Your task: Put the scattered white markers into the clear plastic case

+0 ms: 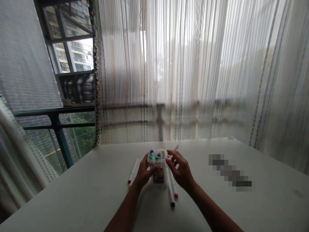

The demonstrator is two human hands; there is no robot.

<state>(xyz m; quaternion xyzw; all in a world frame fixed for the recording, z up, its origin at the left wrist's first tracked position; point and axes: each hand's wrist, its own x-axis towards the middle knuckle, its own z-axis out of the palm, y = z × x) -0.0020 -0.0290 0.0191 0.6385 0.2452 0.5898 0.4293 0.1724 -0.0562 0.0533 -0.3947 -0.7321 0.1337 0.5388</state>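
Note:
A small clear marker box (158, 174) stands upright on the white table (96, 193), with several coloured marker caps showing at its top. My left hand (143, 174) is wrapped round the box's left side. My right hand (180, 170) is at the box's upper right, fingers pinched on a white marker (164, 154) at the box's top edge. Two white markers (171, 190) lie on the table just right of the box, under my right hand. Another white marker (133, 170) with a pink cap lies left of my left hand.
The thin tip of one more marker (176, 147) pokes out behind my right fingers. Sheer striped curtains (193, 71) hang behind the table's far edge. A window with a green railing (58, 129) is at the left. A blurred patch (229, 170) lies on the table's right.

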